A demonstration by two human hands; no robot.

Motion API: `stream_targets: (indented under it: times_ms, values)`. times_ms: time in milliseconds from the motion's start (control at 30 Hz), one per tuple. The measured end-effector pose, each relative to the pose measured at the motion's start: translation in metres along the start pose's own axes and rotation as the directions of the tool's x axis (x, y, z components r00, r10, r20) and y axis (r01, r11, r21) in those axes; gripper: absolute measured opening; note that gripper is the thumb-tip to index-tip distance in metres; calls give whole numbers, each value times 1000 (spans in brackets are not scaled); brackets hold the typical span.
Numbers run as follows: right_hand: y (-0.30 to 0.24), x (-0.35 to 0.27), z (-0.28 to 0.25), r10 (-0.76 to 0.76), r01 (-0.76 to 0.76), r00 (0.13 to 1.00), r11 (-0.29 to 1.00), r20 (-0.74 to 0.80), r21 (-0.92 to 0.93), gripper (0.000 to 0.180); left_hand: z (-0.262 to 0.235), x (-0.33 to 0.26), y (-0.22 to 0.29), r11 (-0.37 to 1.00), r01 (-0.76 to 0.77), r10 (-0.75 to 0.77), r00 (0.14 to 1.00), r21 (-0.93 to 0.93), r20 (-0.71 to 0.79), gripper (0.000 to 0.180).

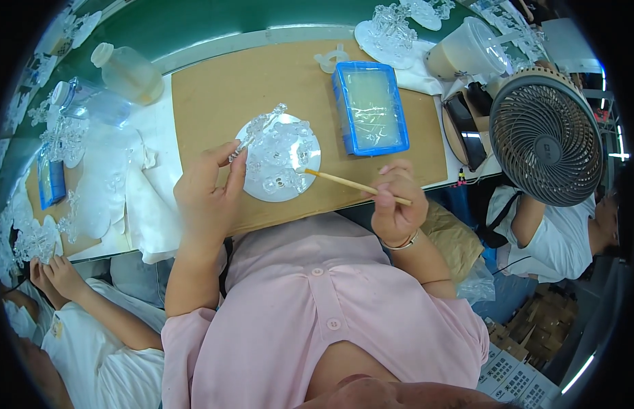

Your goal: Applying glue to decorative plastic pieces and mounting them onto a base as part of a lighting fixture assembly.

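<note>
A round mirror-like disc (309,178) lies on a brown board (215,88), carrying several clear glass figurines. My left hand (206,191) pinches a long clear glass piece (259,128) that rises over the disc's upper left edge. My right hand (393,201) holds a thin wooden stick (344,182), its tip touching the disc's right rim. A blue tray (370,107) with pale liquid sits just beyond the disc, to the right.
A plastic bottle (128,72) and clear glass parts on white cloth (119,184) lie to the left. A lidded cup (467,51) and a small fan (545,135) stand at right. Another person's hands (52,276) work at lower left; a person sits at right.
</note>
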State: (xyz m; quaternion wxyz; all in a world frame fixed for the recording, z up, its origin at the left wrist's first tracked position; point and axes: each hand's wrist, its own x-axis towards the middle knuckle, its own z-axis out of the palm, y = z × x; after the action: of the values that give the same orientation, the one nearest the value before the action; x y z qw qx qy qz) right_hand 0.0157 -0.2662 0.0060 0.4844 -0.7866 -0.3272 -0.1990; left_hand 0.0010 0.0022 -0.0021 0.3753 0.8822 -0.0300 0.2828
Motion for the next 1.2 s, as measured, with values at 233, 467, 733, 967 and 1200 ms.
stream_targets:
  times_ms: [233,467,733,967,1200]
  values:
    - [4,13,22,-282,318,937,932,204,-173,15,1,3,0,997,-76,76,997,28,-8,18]
    - [-2,39,10,-212,243,932,967,293,-73,17,-3,5,3,993,-104,103,995,64,5,19]
    - [12,49,20,-49,25,964,995,262,95,7,-1,5,1,990,-129,129,992,53,1,18]
    - [5,67,24,-258,209,875,965,410,161,5,-4,7,3,988,-143,142,990,60,26,17]
    - [-25,74,38,-583,664,555,740,594,106,20,-4,9,3,988,-140,136,989,63,54,13]
